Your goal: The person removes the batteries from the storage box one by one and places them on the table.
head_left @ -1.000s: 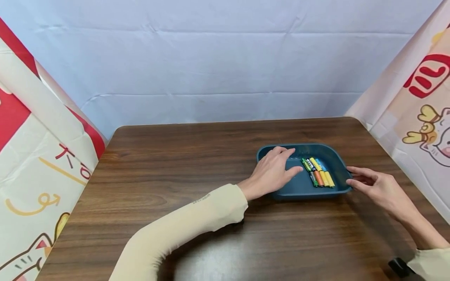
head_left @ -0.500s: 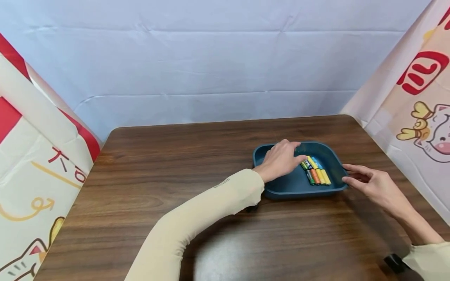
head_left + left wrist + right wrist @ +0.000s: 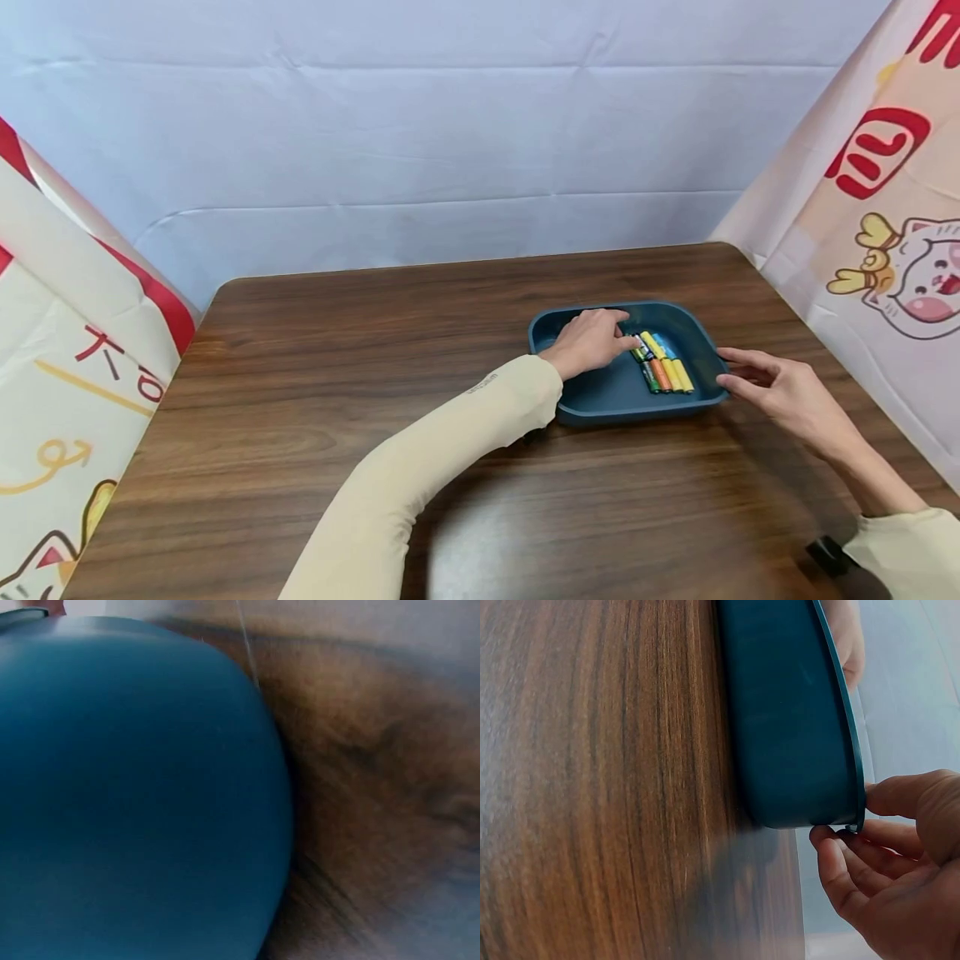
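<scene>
A dark teal plastic tray [image 3: 607,390] sits on the right part of the wooden table. Inside it, several batteries [image 3: 663,373] in green, orange, yellow and blue lie side by side in two rows. My left hand [image 3: 588,340] reaches over the tray's left side, its thumb beside the left end of the back row; its other fingertips are partly hidden. My right hand [image 3: 787,396] pinches the tray's right end between thumb and fingers. In the right wrist view, this hand's fingers [image 3: 840,877] press under the tray's rim [image 3: 847,712].
The brown wooden table [image 3: 360,358] stretches left and in front of the tray. A pale cloth [image 3: 450,125] hangs behind it. Printed cloths hang on the left [image 3: 45,350] and right [image 3: 892,250]. In the left wrist view, the tray's outer wall [image 3: 135,795] fills much of the picture.
My left hand has moved right and deeper into the tray, up to the batteries. The right hand keeps its hold on the tray. The whole head view has shifted slightly.
</scene>
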Demonstrator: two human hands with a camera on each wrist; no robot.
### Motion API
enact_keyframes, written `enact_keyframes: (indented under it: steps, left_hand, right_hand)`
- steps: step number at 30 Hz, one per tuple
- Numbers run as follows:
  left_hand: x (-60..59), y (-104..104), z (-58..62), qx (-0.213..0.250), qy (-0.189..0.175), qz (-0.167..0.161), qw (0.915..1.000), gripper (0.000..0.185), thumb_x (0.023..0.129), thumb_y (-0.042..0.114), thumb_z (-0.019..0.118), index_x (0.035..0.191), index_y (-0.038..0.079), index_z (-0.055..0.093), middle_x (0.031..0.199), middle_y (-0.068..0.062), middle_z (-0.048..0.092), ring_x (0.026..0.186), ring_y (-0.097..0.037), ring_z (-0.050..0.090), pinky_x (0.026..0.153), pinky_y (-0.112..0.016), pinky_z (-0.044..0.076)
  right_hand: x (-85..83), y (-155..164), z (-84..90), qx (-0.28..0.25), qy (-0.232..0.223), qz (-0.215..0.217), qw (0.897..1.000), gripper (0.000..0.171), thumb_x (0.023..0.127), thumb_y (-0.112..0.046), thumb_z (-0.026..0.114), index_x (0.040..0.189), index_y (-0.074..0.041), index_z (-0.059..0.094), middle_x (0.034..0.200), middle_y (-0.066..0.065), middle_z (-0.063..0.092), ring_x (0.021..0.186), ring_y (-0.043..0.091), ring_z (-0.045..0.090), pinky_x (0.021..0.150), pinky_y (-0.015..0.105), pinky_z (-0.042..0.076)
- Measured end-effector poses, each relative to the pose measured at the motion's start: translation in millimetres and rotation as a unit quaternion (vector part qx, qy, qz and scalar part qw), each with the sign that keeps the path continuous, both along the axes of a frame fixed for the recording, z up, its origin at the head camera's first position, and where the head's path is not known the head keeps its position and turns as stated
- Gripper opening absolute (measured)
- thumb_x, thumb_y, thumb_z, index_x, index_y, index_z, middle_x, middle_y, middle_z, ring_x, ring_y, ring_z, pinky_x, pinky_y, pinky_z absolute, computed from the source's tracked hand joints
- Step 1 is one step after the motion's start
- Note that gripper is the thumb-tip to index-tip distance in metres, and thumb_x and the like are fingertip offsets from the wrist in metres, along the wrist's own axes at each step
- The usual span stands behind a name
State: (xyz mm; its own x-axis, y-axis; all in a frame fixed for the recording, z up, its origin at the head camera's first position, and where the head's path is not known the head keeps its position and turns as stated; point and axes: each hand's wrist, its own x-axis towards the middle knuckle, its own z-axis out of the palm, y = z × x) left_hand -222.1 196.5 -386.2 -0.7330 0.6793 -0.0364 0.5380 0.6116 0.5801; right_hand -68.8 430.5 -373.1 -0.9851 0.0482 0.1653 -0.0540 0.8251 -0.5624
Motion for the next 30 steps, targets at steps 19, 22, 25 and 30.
enact_keyframes:
  steps: [19, 22, 25, 30]
  left_hand:
    - [-1.6, 11.0, -14.8, -0.022, -0.019, 0.01, 0.9995, 0.054, 0.102, 0.042, 0.065, 0.152, 0.022, 0.055, 0.112, 0.008, 0.072, 0.086, -0.003, 0.064, 0.077, -0.022, 0.051]
    - [-1.0, 12.7, -14.5, -0.039, -0.015, 0.017, 0.999, 0.054, 0.102, 0.044, 0.065, 0.151, 0.024, 0.056, 0.135, 0.008, 0.066, 0.103, -0.006, 0.066, 0.089, -0.025, 0.052]
    - [-0.5, 14.1, -14.6, -0.052, -0.014, 0.02, 0.9983, 0.054, 0.102, 0.046, 0.065, 0.151, 0.025, 0.056, 0.145, 0.01, 0.059, 0.113, -0.007, 0.063, 0.096, -0.028, 0.051]
    - [-0.4, 17.5, -15.8, -0.067, -0.001, 0.026, 0.9974, 0.054, 0.101, 0.048, 0.065, 0.15, 0.026, 0.057, 0.144, 0.011, 0.06, 0.112, -0.008, 0.063, 0.095, -0.029, 0.051]
  right_hand:
    - [1.4, -2.6, 0.3, 0.005, 0.0, -0.008, 1.0, 0.044, 0.099, -0.016, 0.072, 0.137, 0.005, 0.063, 0.111, 0.029, 0.07, 0.078, -0.004, 0.059, 0.058, 0.02, 0.048]
    - [1.1, -2.6, 0.0, 0.006, -0.003, -0.006, 1.0, 0.044, 0.099, -0.015, 0.072, 0.136, 0.006, 0.063, 0.11, 0.029, 0.071, 0.078, -0.005, 0.059, 0.057, 0.02, 0.048]
    - [0.9, -2.7, -0.5, 0.005, -0.006, -0.005, 1.0, 0.044, 0.099, -0.015, 0.072, 0.136, 0.006, 0.062, 0.11, 0.029, 0.071, 0.078, -0.005, 0.059, 0.057, 0.02, 0.047]
    - [1.6, -3.0, 0.5, 0.002, -0.008, -0.009, 1.0, 0.044, 0.1, -0.017, 0.072, 0.137, 0.005, 0.063, 0.113, 0.03, 0.07, 0.081, -0.008, 0.059, 0.058, 0.02, 0.048]
